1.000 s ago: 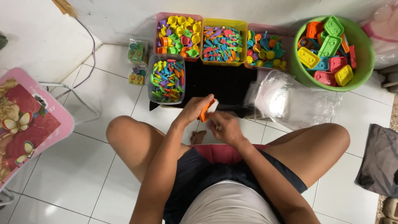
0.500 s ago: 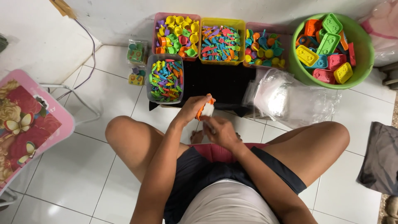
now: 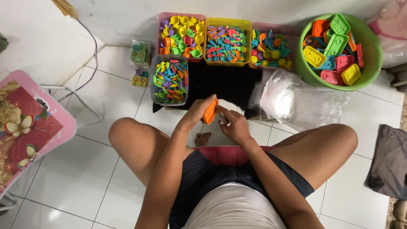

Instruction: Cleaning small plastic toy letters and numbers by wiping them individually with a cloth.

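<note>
Fingers of left hand (image 3: pixel 198 111) pinch an orange toy piece (image 3: pixel 210 112), held up over the black mat (image 3: pixel 229 87). Right hand (image 3: pixel 234 126) fingers grip a small clear bag (image 3: pixel 231 106) right next to the toy, touching it. Gray tub of small colored toys (image 3: pixel 170 80) sits just past the left fingers. Pile of clear bags (image 3: pixel 296 99) lies beyond the right fingers, w/ a green bucket (image 3: pixel 337 48) further off.

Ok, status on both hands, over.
Left hand grips orange toy piece. Right hand pinches clear bag beside it. Nothing between them.
</note>
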